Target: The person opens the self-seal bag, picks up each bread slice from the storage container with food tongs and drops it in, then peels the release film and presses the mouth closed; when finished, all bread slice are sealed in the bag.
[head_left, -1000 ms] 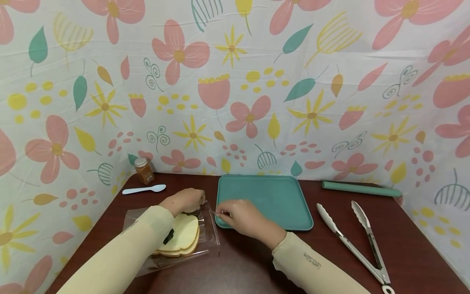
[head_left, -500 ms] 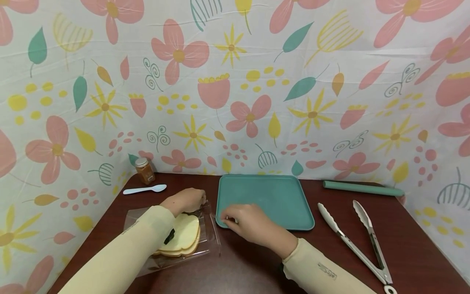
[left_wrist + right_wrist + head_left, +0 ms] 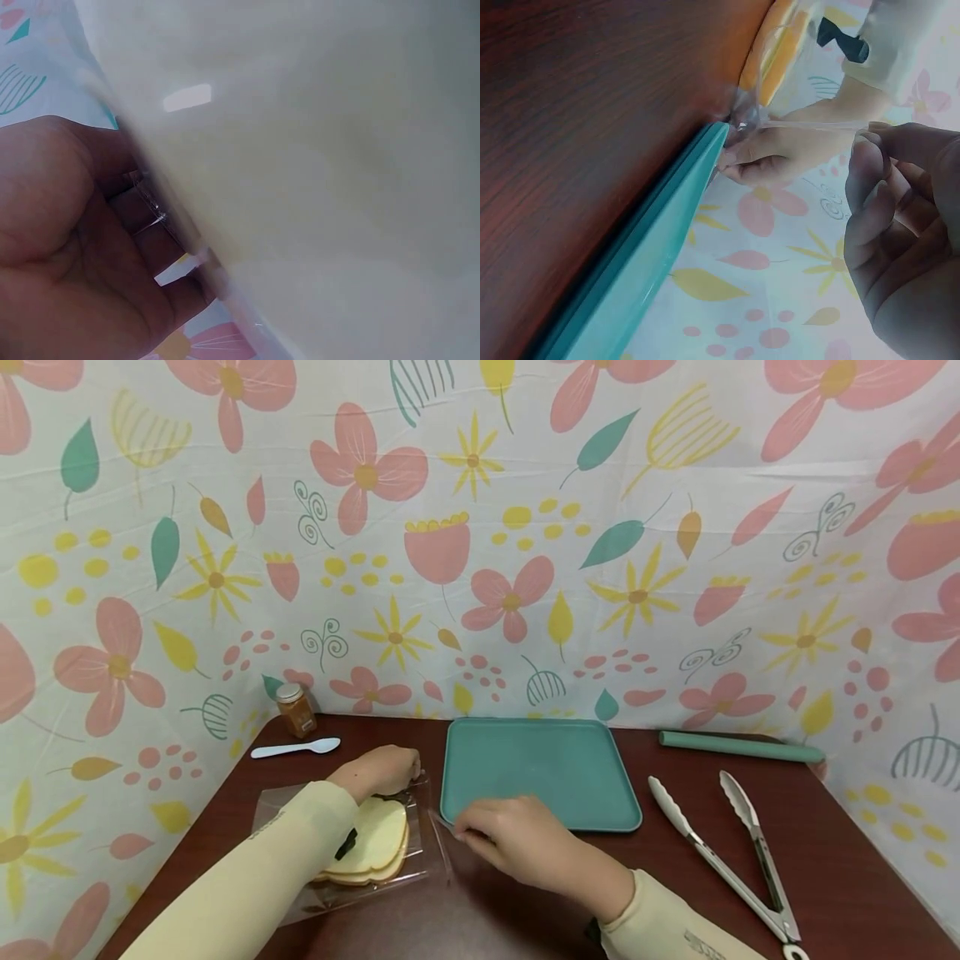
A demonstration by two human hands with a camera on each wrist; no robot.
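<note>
Slices of white bread (image 3: 378, 837) lie in a clear plastic bag (image 3: 318, 902) on the left of the table. My left hand (image 3: 381, 770) grips the bag's far right corner, and its forearm covers part of the bread. In the left wrist view the curled fingers of this hand (image 3: 82, 240) go behind the bag's edge. Between thumb and forefinger, my right hand (image 3: 517, 837) pinches a thin clear strip (image 3: 817, 124) at the bag's right side. The strip is stretched taut towards the left hand in the right wrist view.
A teal tray (image 3: 540, 772) lies behind the right hand. Metal tongs (image 3: 738, 877) stand spread at the right, with a green roll (image 3: 738, 745) behind them. Back left are a light blue spoon (image 3: 296, 747) and a jar with orange contents (image 3: 297, 710).
My right hand has moved towards me and slightly right, drawing the clear strip with it. The left hand stays on the bag's corner.
</note>
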